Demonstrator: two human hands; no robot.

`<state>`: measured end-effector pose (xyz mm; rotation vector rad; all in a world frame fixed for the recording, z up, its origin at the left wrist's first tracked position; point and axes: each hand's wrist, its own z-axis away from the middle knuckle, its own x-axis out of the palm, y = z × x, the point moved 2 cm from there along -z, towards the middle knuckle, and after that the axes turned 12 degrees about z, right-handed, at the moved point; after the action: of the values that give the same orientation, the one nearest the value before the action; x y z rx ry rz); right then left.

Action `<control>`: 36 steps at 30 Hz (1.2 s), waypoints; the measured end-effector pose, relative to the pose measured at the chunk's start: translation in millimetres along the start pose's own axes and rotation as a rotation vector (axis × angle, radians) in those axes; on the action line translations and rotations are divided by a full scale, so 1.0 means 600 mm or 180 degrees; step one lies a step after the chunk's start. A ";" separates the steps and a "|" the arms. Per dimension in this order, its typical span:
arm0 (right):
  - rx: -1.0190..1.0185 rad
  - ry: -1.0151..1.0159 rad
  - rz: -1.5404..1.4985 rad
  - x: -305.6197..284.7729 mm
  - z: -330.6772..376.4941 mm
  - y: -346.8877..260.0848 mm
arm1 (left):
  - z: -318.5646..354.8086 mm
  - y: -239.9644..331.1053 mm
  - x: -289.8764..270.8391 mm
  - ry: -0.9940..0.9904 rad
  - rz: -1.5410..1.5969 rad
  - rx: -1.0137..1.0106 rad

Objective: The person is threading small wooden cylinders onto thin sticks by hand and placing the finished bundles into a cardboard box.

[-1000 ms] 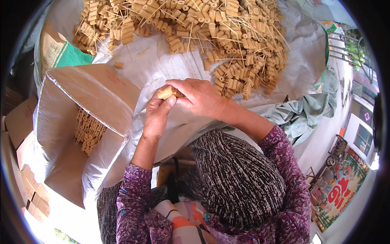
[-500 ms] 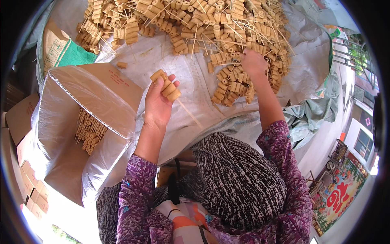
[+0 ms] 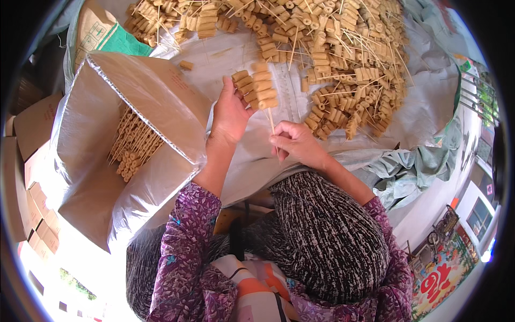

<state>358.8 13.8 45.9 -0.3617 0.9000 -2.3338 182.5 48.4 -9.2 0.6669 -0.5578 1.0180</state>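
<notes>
now that the right hand has left the skewer heap, it pinches a second roll skewer by its stick, beside the first roll skewer in the half-curled left hand: two now in hand; lined carton leftward.

Skewered rolls: tan, matt, dry-looking, faintly rough. Their sticks: plain pale wood, no gloss. Carton: brown cardboard, dull under its film. Liner: clear thin plastic, glossy, wrinkled, bright highlights. Sheet below the pile: whitish, plastic-looking, low sheen, creased. Grey-green cover: crumpled, mostly matt. Trousers: ribbed, knit-like cloth, matt. Sleeve: soft printed cloth, no shine.
</notes>
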 end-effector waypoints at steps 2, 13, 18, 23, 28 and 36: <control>0.0002 -0.0089 0.0349 0.012 -0.007 -0.002 | 0.004 0.001 0.001 -0.0249 0.0021 -0.0011; 0.0050 0.1903 -0.1161 -0.121 -0.020 0.026 | 0.010 0.012 -0.010 -0.0229 -0.0402 0.0622; -0.0011 0.2393 -0.2579 -0.230 -0.035 0.073 | 0.007 0.007 -0.006 -0.0243 -0.0117 0.0437; 0.0069 0.2229 -0.2824 -0.248 -0.105 0.061 | 0.006 0.006 -0.008 -0.0449 0.0060 0.0285; 0.0386 0.2497 -0.2234 -0.266 -0.117 0.066 | 0.005 0.008 -0.008 -0.0395 -0.0109 0.0362; -0.0231 0.1258 -0.1572 -0.122 -0.061 0.003 | 0.001 0.013 -0.012 -0.0280 0.0036 0.0218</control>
<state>400.4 77.3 15.2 -0.1625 1.1901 -2.8974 172.6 46.5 -12.1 0.7729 -0.6061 1.0256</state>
